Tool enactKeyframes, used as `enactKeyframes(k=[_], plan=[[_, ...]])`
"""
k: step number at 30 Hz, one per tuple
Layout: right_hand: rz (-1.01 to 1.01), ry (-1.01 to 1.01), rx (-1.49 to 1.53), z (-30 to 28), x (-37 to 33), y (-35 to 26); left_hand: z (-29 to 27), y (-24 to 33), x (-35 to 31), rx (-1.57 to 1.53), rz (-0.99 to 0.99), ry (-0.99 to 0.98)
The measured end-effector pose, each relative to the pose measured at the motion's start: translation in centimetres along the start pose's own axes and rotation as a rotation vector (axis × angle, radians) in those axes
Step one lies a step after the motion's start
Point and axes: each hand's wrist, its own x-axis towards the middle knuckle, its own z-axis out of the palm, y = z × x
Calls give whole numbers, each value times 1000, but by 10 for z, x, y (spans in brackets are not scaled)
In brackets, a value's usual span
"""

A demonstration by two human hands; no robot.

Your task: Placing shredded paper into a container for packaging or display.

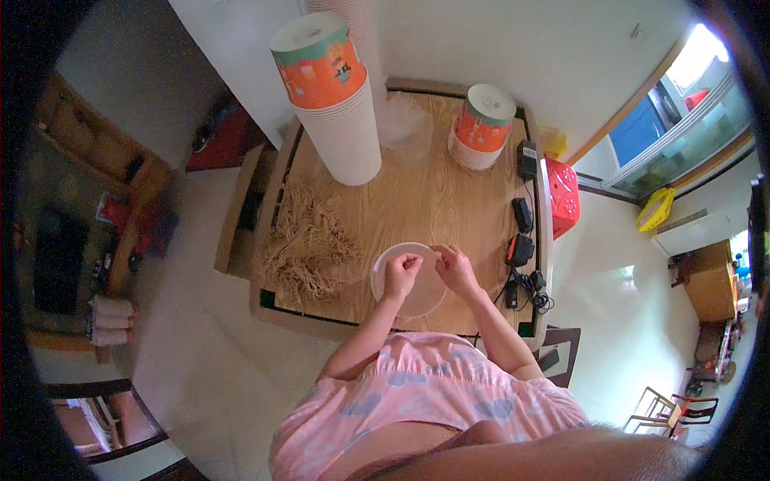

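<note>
Left fingers [413, 261] and right fingers [447, 255] are seen curled over a white container [425, 300], any grip being indeterminable, with brown strands [311, 248] noted to their left.

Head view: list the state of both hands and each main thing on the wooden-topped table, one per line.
White round container: apparently open side up.
Bare left hand: fingers curled, over the container; hold unclear.
Bare right hand: fingers bent, near the rim; hold unclear.
Tall stack of orange-green-white paper buckets: nested, upside down.
Short stack of similar buckets: nested, upside down.
Tan stringy heap: loose, tangled.
Black cables: bunched.
</note>
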Motion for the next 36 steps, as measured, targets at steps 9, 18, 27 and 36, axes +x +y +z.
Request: enactKeyframes(k=[9,18,27,36], plan=[[96,48,154,1,-24,-4,14,-23,-2,-45,-121,-3],[11,88,135,3,-26,-4,18,-47,4,10,-164,41],[57,88,141,4,-25,1,23,-40,6,24,-125,40],[43,79,116,3,-25,-1,24,-43,7,-34,-110,49]])
